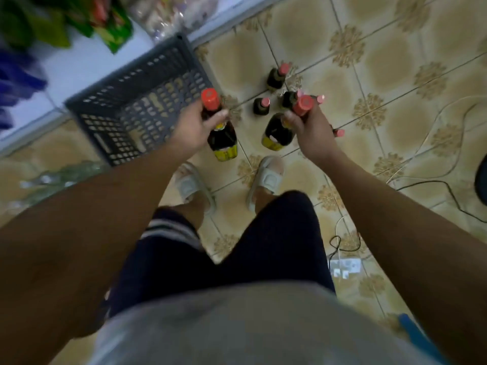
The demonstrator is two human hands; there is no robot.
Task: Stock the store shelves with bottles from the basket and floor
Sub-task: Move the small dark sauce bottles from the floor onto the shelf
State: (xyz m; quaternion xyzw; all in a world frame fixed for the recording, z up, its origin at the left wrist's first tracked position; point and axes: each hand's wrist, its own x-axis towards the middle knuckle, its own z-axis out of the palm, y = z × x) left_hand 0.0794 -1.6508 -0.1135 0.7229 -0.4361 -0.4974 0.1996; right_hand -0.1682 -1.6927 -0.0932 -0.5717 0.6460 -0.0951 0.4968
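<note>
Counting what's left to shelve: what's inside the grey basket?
Through the basket only its mesh bottom and floor tiles show; no bottles are visible inside. The left hand and its bottle cover the near right corner.

You are wearing a loose grey top point(237, 325), seen from above at the bottom of the view. Below it come dark navy shorts point(263, 248); the left leg carries pale stripes point(168, 227) across its hem. Both your forearms are bare, with no sleeves showing, and your hands point(192, 130) have no gloves or rings that can be made out. On your feet are pale, off-white slide sandals point(268, 177) with a broad strap.
</note>
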